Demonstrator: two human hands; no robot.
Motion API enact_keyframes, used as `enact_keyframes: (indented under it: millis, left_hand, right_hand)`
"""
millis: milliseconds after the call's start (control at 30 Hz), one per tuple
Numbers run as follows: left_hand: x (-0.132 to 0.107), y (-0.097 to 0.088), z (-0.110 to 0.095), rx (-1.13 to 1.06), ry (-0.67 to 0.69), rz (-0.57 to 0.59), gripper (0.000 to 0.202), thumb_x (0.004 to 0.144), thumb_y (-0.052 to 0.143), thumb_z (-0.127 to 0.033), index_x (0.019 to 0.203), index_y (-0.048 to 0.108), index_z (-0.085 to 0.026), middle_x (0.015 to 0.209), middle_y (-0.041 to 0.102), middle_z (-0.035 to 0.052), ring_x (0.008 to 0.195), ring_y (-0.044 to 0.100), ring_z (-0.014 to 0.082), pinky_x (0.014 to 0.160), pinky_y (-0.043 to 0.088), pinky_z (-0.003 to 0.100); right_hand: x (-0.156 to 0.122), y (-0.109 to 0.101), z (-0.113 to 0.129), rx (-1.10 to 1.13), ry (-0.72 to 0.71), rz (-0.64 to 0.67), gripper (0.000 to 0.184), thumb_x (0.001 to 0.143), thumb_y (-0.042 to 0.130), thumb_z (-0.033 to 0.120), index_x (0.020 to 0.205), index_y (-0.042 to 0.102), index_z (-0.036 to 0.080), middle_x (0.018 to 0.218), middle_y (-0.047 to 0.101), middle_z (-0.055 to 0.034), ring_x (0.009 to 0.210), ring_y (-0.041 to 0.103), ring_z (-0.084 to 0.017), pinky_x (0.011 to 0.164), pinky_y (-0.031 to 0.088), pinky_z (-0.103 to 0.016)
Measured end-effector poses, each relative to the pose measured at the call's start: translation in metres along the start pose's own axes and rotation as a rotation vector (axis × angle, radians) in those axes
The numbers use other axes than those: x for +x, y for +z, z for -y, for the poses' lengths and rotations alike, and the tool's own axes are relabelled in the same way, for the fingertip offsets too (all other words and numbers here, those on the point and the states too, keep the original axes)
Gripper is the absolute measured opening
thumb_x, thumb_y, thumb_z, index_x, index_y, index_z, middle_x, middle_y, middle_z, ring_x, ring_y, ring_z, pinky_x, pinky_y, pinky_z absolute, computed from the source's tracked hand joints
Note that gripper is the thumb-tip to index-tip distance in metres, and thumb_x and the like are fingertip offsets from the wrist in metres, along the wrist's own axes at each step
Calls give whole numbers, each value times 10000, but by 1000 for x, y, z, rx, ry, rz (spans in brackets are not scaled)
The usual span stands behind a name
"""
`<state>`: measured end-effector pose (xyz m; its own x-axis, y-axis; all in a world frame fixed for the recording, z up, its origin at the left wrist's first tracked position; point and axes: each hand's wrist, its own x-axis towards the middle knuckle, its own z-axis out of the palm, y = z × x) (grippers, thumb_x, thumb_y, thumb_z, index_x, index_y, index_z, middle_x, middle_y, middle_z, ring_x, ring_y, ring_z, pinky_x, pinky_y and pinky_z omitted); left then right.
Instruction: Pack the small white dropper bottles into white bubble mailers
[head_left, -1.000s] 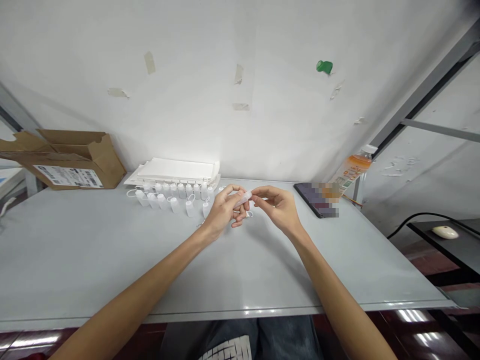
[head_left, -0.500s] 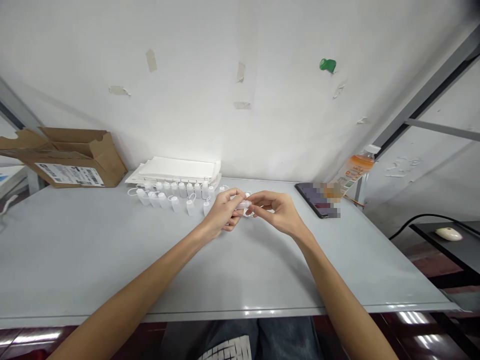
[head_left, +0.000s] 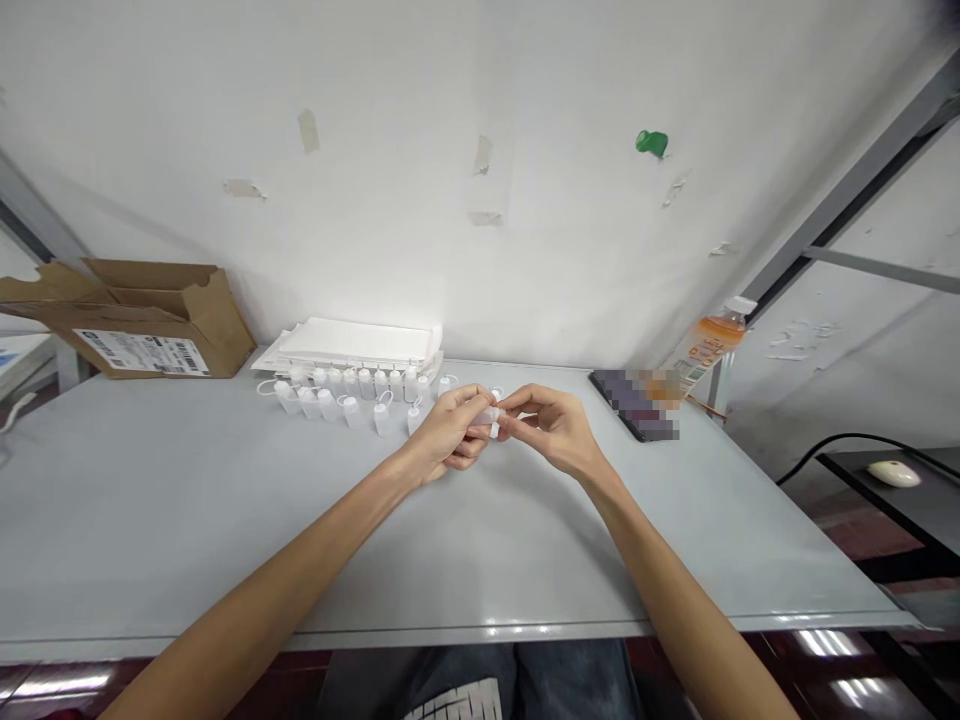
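Pinching a small white plastic bottle (head_left: 487,414) between left hand (head_left: 448,430) and right hand (head_left: 550,428), both grasping it

The scene is viewed through one head-worn camera, set above the near edge of the desk (head_left: 187,520) and tilted forward and down toward the left hand (head_left: 448,432) and right hand (head_left: 553,430) close by.

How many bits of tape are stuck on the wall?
6. Left: a tape strip and a tape strip. Middle: a tape strip and a tape strip. Right: a tape scrap and a tape scrap.

matt plastic bottles (head_left: 382,418), glossy grey tabletop (head_left: 187,500)
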<state>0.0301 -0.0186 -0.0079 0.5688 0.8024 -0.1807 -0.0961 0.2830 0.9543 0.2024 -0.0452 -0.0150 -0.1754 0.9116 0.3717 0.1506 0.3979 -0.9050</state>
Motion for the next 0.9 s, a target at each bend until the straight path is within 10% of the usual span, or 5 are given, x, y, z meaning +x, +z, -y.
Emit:
enact_keyframes:
  millis: [500,900]
  left_hand:
    - [-4,2,6,595,527,-149,156,930,434,-323,816,398,-221,681,598,-30,678,640,154,594,455,236]
    - [-2,-5,11,814,622,-85,155,976,367,-330,876,418,-223,692,542,-22,586,523,139,551,363,249]
  right_hand:
    - [2,1,-1,299,89,9,245,682,846,335,809,733,158,817,711,-51,717,686,-183,706,601,-389]
    - [2,-4,0,256,99,42,246,695,838,350,804,715,167,805,701,-48,728,676,-185,739,590,-411]
